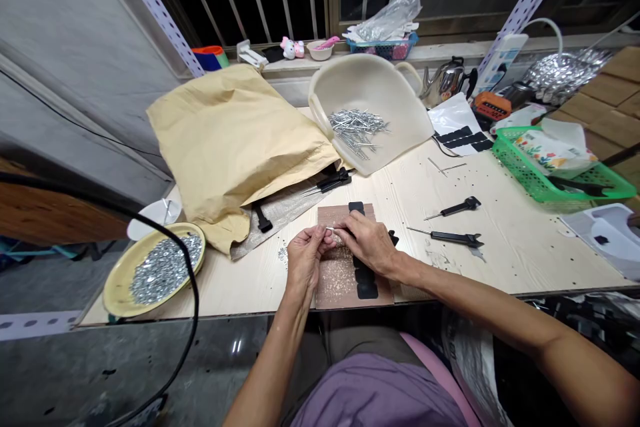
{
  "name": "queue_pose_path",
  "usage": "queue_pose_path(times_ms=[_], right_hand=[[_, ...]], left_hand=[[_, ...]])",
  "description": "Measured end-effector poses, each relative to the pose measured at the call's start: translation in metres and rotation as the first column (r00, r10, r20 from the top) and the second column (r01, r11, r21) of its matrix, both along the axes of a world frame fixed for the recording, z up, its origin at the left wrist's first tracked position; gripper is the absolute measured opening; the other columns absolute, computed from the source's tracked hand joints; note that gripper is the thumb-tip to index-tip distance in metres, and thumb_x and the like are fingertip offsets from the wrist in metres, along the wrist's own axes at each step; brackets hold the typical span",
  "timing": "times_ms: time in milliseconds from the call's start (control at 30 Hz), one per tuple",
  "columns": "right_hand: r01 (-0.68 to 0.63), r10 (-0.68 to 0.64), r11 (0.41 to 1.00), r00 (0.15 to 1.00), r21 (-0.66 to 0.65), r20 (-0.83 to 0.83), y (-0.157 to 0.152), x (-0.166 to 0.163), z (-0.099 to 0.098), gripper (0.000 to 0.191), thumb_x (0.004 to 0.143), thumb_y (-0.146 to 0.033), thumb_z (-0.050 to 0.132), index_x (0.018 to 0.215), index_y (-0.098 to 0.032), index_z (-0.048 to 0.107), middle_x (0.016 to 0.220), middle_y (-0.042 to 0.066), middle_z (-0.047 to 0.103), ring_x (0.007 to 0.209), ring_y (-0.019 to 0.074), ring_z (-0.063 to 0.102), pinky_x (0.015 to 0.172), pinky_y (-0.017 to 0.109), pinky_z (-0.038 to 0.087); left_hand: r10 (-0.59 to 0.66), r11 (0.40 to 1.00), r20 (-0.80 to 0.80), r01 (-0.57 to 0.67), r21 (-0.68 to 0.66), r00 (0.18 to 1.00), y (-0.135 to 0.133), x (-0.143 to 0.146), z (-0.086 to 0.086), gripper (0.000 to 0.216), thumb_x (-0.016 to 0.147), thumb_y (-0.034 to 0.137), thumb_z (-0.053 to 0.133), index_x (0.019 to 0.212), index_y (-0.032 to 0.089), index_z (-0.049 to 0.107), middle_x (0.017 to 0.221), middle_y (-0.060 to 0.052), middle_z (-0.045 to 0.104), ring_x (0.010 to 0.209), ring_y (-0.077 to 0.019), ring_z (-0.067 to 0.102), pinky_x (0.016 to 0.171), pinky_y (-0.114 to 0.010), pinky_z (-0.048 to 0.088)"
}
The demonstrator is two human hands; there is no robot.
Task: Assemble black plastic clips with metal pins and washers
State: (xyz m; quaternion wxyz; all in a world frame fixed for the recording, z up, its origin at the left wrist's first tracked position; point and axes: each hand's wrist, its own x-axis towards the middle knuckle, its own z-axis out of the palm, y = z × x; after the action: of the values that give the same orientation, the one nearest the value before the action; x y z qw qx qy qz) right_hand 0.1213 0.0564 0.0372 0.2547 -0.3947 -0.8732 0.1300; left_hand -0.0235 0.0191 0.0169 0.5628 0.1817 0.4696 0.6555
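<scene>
Both hands meet dead centre at the near edge of the table. The left hand has thumb and forefinger pinched narrow, and the right hand comes in from 3 o'clock with its fingertips closed the same way. Between them is a small metal piece, gripped from both ends and held just above the brown board; it is too small to say what it is. A black strip lies on that board, partly under the right wrist.

From the hands, out at 8 o'clock, a yellow plate is heaped with silvery bits. At 11 o'clock slumps a big paper bag. At 12 to 1 o'clock a white scoop is tipped on its side, with a pile of nails inside it. At 3 o'clock two black-handled tools lie flat on the tabletop, apart from the hands. Far out at 2 o'clock sits a green basket, well clear of the hands.
</scene>
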Motion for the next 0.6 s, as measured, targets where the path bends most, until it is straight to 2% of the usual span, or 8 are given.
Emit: queue_pose_path(times_ms=[100, 200, 300, 500, 600], right_hand=[[-0.007, 0.003, 0.998, 0.998, -0.066, -0.066, 0.0019, -0.0014, -0.0029, 0.02, 0.093, -0.03, 0.043, 0.095, -0.018, 0.058, 0.09, 0.004, 0.057, 0.078, 0.0132, 0.056, 0.064, 0.023, 0.043], [-0.032, 0.032, 0.999, 0.999, -0.018, -0.015, 0.0033, -0.0012, -0.0045, 0.021, 0.092, -0.03, 0.044, 0.099, -0.018, 0.059, 0.096, 0.006, 0.055, 0.078, 0.0134, 0.056, 0.061, 0.023, 0.043], [-0.023, 0.022, 1.0, 0.999, 0.017, 0.03, 0.0041, 0.0, -0.0059, 0.024, 0.094, -0.03, 0.041, 0.1, -0.019, 0.061, 0.092, 0.006, 0.056, 0.078, 0.0133, 0.056, 0.061, 0.023, 0.041], [-0.016, -0.001, 0.982, 0.996, -0.188, -0.091, 0.006, -0.0003, -0.0082, 0.019, 0.093, -0.031, 0.044, 0.101, -0.022, 0.059, 0.09, 0.001, 0.063, 0.081, 0.0129, 0.059, 0.066, 0.023, 0.041], [0.003, -0.02, 0.984, 0.995, -0.179, -0.095, 0.0058, -0.0016, -0.0096, 0.019, 0.092, -0.033, 0.046, 0.099, -0.021, 0.058, 0.091, 0.002, 0.063, 0.081, 0.0141, 0.058, 0.063, 0.023, 0.039]], left_hand=[[0.001, 1.0, 0.002, -0.001, 0.001, 1.0, 0.0005, -0.0001, -0.0008, 0.032, 0.057, 0.03, 0.081, 0.074, 0.01, 0.063, 0.065, 0.0, 0.066, 0.053, -0.0063, 0.059, 0.06, -0.02, 0.053], [-0.006, 1.0, 0.009, 0.006, -0.002, 1.0, 0.0012, -0.0004, -0.0011, 0.033, 0.056, 0.031, 0.082, 0.074, 0.011, 0.063, 0.065, 0.0, 0.066, 0.053, -0.0063, 0.059, 0.06, -0.021, 0.053], [0.005, 1.0, 0.017, -0.004, -0.01, 1.0, 0.0023, 0.0, -0.0015, 0.032, 0.057, 0.03, 0.081, 0.073, 0.01, 0.063, 0.064, 0.0, 0.066, 0.053, -0.0066, 0.059, 0.06, -0.021, 0.053], [-0.006, 1.0, 0.01, 0.006, 0.0, 1.0, 0.0041, -0.0021, -0.0049, 0.027, 0.061, 0.025, 0.079, 0.074, 0.009, 0.063, 0.065, -0.002, 0.067, 0.053, -0.0071, 0.06, 0.059, -0.02, 0.054], [-0.018, 1.0, 0.032, 0.018, -0.014, 0.999, 0.0036, -0.0036, -0.0075, 0.027, 0.061, 0.026, 0.08, 0.075, 0.008, 0.063, 0.065, -0.002, 0.067, 0.054, -0.0073, 0.061, 0.059, -0.02, 0.054]])
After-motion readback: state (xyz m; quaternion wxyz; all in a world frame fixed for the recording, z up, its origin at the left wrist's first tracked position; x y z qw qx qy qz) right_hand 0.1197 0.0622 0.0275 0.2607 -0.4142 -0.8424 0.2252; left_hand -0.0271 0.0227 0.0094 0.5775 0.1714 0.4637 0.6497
